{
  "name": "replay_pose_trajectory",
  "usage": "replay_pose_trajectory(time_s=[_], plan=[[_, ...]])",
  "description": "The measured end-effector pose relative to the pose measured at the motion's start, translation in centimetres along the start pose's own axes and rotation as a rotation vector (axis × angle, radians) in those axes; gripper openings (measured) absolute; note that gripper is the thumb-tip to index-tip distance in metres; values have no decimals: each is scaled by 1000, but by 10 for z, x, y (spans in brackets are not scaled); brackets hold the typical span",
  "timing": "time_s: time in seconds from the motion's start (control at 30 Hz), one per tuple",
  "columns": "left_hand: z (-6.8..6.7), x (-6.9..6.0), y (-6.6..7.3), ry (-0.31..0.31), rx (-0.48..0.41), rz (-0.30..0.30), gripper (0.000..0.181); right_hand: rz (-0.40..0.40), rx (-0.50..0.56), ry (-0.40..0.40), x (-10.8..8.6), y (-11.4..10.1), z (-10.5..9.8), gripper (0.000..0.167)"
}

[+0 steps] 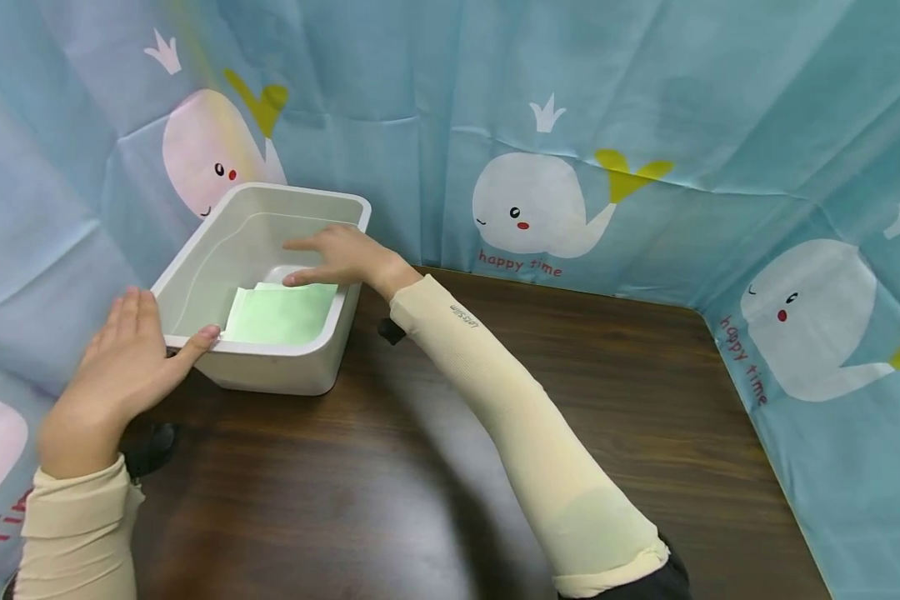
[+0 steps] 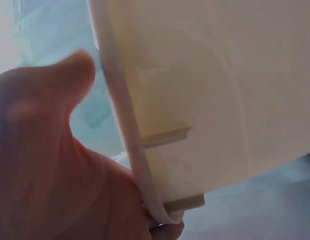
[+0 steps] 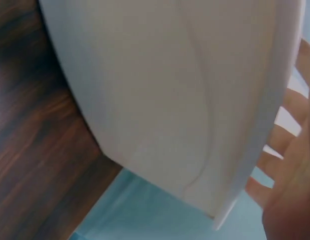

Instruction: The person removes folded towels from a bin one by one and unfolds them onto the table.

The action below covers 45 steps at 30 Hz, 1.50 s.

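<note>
A white plastic bin (image 1: pixel 270 368) stands at the table's far left corner; its outer wall (image 2: pixel 195 85) fills much of the left wrist view and also the right wrist view (image 3: pixel 139 90). Inside lies a flat, pale green sheet (image 1: pixel 281 315) with a white edge; whether it is paper or cloth I cannot tell. My left hand (image 1: pixel 116 367) touches the bin's near left rim, fingers straight and thumb on the corner. Over the right rim reaches my right hand (image 1: pixel 348 257), fingers spread above the inside of the bin and holding nothing. Part of the bin's bottom is hidden by it.
A dark wooden table (image 1: pixel 307 500) spreads in front and to the right. Blue curtains (image 1: pixel 390 108) printed with whales close off the back, left and right sides, and the bin stands close to them. A small black object (image 1: pixel 392 331) shows beneath the right wrist.
</note>
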<state>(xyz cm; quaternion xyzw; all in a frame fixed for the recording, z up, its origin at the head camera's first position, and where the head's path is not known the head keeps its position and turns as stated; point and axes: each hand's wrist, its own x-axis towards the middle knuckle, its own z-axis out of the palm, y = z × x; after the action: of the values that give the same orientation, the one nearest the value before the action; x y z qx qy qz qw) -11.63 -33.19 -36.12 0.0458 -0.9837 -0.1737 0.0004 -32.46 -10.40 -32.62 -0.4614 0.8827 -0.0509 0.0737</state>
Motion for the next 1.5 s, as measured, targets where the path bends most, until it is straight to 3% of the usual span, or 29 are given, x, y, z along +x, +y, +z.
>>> replay_pose_trajectory(time_s=[0.23, 0.6, 0.97, 1.2, 1.3, 1.43, 1.5], plan=[[1, 3, 0, 1, -12, -3, 104, 106, 111, -148, 21, -11, -16, 76], [-3, -4, 8, -31, -15, -20, 106, 241, 238, -200, 26, -25, -20, 70], [-4, -17, 13, 22, -15, -6, 104, 289, 296, -269, 22, -41, -35, 68], [-1, -20, 26, 42, -12, 18, 103, 304, 297, -272, 27, -43, -36, 65], [1, -21, 29, 41, -14, 27, 104, 328, 415, -256, 28, -34, -28, 63], [2, -21, 33, 41, -22, 40, 104, 388, 601, -155, 28, -25, -11, 58], [3, -21, 35, 48, -25, 50, 103, 411, 621, -119, 28, -25, 0, 57]])
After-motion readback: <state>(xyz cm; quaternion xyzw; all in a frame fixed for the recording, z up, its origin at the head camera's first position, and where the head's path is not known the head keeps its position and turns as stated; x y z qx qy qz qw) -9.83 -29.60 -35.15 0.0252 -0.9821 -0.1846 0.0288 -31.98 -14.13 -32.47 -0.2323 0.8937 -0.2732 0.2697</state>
